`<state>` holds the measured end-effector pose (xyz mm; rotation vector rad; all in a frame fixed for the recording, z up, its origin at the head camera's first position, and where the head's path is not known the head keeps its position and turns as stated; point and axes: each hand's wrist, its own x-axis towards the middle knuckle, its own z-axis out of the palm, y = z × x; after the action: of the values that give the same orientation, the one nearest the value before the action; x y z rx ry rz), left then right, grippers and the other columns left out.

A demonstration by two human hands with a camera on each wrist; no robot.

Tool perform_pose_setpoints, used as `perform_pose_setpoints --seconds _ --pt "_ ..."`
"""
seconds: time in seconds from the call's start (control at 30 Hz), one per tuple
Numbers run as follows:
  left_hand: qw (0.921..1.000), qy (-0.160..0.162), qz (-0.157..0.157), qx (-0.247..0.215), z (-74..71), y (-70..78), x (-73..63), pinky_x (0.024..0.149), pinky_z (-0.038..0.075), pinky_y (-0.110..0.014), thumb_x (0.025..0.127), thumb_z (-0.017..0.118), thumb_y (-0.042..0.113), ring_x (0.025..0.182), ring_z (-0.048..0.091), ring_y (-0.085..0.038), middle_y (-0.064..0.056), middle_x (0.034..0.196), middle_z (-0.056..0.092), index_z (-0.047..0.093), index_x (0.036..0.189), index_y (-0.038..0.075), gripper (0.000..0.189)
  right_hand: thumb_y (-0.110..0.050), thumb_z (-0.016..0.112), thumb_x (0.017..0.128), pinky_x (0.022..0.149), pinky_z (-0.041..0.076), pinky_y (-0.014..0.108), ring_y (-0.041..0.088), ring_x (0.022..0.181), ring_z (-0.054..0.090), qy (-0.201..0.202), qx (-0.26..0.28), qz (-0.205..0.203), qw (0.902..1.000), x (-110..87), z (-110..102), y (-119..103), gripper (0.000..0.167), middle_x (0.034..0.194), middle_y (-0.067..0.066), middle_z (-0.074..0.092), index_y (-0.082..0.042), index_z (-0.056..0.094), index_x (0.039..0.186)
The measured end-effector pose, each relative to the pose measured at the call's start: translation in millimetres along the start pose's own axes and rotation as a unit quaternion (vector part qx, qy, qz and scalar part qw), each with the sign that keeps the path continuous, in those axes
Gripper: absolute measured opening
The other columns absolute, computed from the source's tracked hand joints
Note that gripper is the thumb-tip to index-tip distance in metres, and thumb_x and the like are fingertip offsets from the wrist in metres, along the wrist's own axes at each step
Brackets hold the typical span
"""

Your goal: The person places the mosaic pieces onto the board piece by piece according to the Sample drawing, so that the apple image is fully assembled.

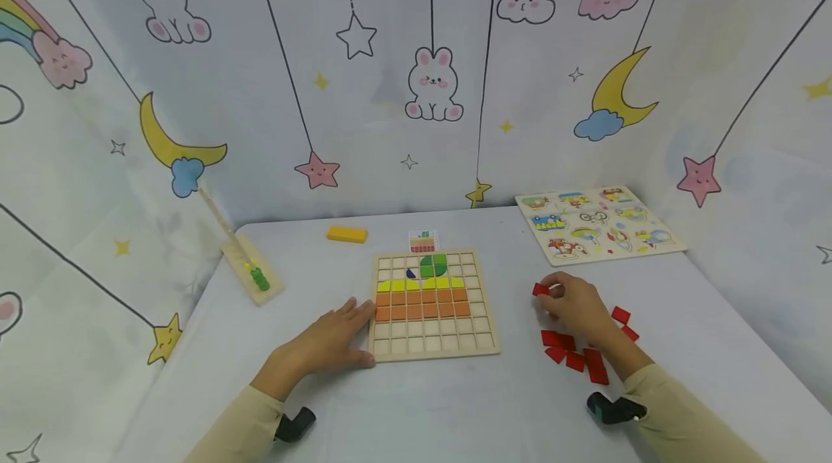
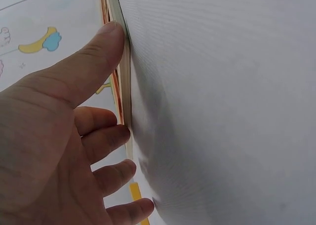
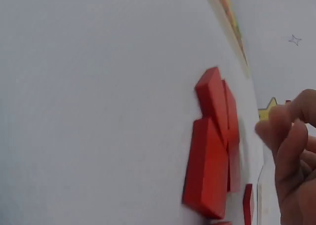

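Observation:
A wooden grid board (image 1: 437, 357) lies on the table, holding rows of orange tiles (image 1: 422, 305), a yellow row above them, and green and dark blue pieces near the top. My left hand (image 1: 325, 342) rests at the board's left side, its fairly straight fingers and thumb touching the edge; the left wrist view shows the thumb (image 2: 111, 40) along the rim. To the right of the board, my right hand (image 1: 578, 308) pinches a small red block (image 1: 541, 290) between thumb and fingers, above the table. Several loose red blocks (image 1: 596, 366) lie below and beside that hand.
A small pattern card (image 1: 424, 240) stands against the board's top edge. Farther back are a yellow block (image 1: 347, 234) and, at left, a wooden base (image 1: 266, 295) with a rod and a green caterpillar figure. A picture puzzle board (image 1: 559, 255) lies at the back right.

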<state>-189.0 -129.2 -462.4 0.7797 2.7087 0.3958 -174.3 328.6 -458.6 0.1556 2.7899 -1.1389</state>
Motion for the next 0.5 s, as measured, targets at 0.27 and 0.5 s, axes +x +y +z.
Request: perform_pose_setpoints --seconds 0.27,0.5 --pt "1.0 0.002 0.0 -0.008 -0.2 1.2 -1.4 0.119 0.029 -0.059 0.084 0.079 0.053 0.153 0.028 -0.035 -0.01 0.161 0.041 0.036 0.159 0.012 0.096 -0.031 0.069 0.099 0.074 0.06 0.027 0.022 0.081 0.067 -0.007 0.195 0.018 0.9806 0.5 1 -2 0.049 0.109 0.014 0.065 -0.009 0.053 0.14" --pt "1.0 0.002 -0.001 -0.004 -1.7 2.6 -1.7 0.119 0.029 -0.058 0.085 0.078 0.053 0.153 0.028 -0.034 -0.009 0.162 0.04 0.035 0.16 0.012 0.095 -0.024 0.07 0.099 0.071 0.059 0.025 0.018 0.078 0.066 -0.042 0.303 0.03 0.9517 3.4 19 -23 0.056 0.107 0.009 0.067 -0.005 0.049 0.147"
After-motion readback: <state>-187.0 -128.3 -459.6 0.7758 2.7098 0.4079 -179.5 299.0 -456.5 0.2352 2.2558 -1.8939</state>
